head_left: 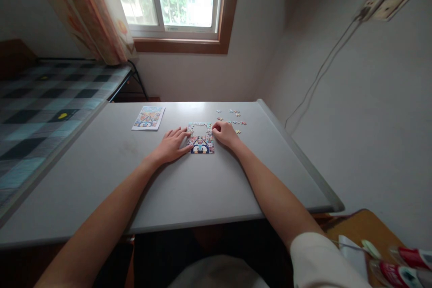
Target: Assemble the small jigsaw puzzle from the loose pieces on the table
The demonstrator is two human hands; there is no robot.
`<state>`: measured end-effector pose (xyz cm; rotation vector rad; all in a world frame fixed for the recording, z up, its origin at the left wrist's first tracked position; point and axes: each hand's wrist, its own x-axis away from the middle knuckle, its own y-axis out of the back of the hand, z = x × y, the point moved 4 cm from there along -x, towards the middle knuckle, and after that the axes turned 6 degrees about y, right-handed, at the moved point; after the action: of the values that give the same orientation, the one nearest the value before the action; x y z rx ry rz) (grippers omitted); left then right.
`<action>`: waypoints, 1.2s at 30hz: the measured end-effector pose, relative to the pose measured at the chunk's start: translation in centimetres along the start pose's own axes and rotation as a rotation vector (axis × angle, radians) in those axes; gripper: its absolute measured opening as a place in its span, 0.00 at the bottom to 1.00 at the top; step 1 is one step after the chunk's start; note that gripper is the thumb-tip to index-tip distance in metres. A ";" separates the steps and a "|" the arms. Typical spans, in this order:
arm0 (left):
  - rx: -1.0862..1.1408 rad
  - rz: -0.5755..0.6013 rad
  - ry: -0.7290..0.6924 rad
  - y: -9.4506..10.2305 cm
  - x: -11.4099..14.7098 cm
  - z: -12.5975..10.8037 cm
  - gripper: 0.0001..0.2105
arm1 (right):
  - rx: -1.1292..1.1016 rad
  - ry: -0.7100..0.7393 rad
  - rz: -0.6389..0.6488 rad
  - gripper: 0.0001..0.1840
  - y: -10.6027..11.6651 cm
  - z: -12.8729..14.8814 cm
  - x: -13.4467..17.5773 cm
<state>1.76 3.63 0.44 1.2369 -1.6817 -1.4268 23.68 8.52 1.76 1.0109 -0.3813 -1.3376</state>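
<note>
A partly assembled jigsaw puzzle lies on the grey table. Its lower part shows a blue and white cartoon face, and its upper part is a frame of pieces around a bare opening. My left hand rests flat with spread fingers, the fingertips touching the puzzle's left edge. At the right edge, the fingers of my right hand are pinched together against the puzzle's side pieces; anything between them is hidden. Beyond and right of that hand lie several loose puzzle pieces.
A printed picture sheet lies on the table to the left. A bed stands beyond the table's left edge, and a wall is at the right. Red-labelled bottles lie on a wooden surface at lower right.
</note>
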 end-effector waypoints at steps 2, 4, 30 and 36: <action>-0.001 0.002 0.002 0.1 0.0 0.0 0.23 | -0.001 0.000 -0.001 0.09 -0.3 -0.1 0.1; -0.005 0.005 0.004 0.1 0.0 -0.1 0.23 | -0.004 0.001 -0.004 0.09 -0.6 -0.1 0.2; 0.005 0.005 0.001 0.2 0.1 -0.2 0.23 | 0.020 0.000 0.002 0.10 -1.0 0.0 0.4; -0.003 0.002 0.001 0.1 0.0 -0.1 0.24 | 0.025 0.002 0.003 0.10 -1.0 0.0 0.4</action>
<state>1.82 3.61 0.54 1.2338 -1.6788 -1.4276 23.16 8.27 0.83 1.0324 -0.3986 -1.3317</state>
